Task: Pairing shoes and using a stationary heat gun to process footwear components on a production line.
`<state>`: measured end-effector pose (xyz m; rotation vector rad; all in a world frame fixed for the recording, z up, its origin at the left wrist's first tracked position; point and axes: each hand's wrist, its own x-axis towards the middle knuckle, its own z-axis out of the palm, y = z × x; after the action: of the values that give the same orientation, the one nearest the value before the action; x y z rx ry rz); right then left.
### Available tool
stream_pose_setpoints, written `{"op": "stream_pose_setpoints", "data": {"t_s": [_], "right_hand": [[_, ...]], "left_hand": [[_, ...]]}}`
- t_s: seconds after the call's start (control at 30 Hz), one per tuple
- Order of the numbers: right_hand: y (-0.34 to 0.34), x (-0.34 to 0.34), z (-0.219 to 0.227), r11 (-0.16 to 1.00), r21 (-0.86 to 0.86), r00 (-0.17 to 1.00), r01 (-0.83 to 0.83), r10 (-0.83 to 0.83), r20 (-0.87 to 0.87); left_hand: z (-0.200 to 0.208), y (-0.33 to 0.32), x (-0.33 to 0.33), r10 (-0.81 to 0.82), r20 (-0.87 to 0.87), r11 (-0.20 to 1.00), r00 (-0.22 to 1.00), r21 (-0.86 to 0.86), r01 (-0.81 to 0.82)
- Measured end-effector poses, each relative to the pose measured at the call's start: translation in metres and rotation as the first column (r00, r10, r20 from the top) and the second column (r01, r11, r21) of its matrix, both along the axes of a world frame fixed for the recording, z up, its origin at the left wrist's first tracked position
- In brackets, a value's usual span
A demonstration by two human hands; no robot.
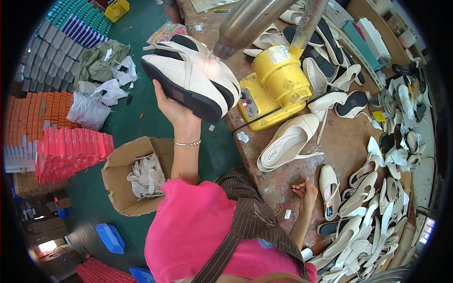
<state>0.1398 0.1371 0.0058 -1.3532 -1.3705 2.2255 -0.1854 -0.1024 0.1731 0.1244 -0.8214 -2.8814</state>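
My left hand (175, 104) is closed on a pair of cream flat shoes (181, 80) with dark soles, held up from beneath on the left of the table. The shoes tilt below the mouth of a metal nozzle (255, 21), and a reddish glow falls on one upper. Beside them stands a yellow machine (278, 87) with a small panel of knobs. My right hand (306, 192) rests low over the tabletop, its fingers loosely bent and apart, with nothing visible in it. Near it lie a pair of cream slingback shoes (290, 144) and a cream shoe (329, 191).
Many cream shoes (363, 203) crowd the right side of the brown worktable (278, 188). A cardboard box (118, 188) of white pieces sits on the floor at left. Farther left are stacked pink boxes (71, 151), orange boxes (37, 115) and white bags (87, 111). A black cord (255, 123) crosses the table edge.
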Motion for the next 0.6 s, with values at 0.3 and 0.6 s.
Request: {"op": "stream_pose_setpoints", "data": {"t_s": [0.3, 0.6], "right_hand": [[-0.001, 0.000, 0.000, 1.000, 0.007, 1.000, -0.001, 0.001, -0.014], [-0.002, 0.000, -0.001, 1.000, 0.002, 1.000, 0.006, -0.006, -0.012]], "left_hand": [[-0.001, -0.006, 0.005, 0.118, 0.059, 0.985, 0.991, 0.119, -0.124], [-0.009, -0.020, 0.019, 0.112, 0.137, 0.993, 0.984, 0.022, -0.116]]}}
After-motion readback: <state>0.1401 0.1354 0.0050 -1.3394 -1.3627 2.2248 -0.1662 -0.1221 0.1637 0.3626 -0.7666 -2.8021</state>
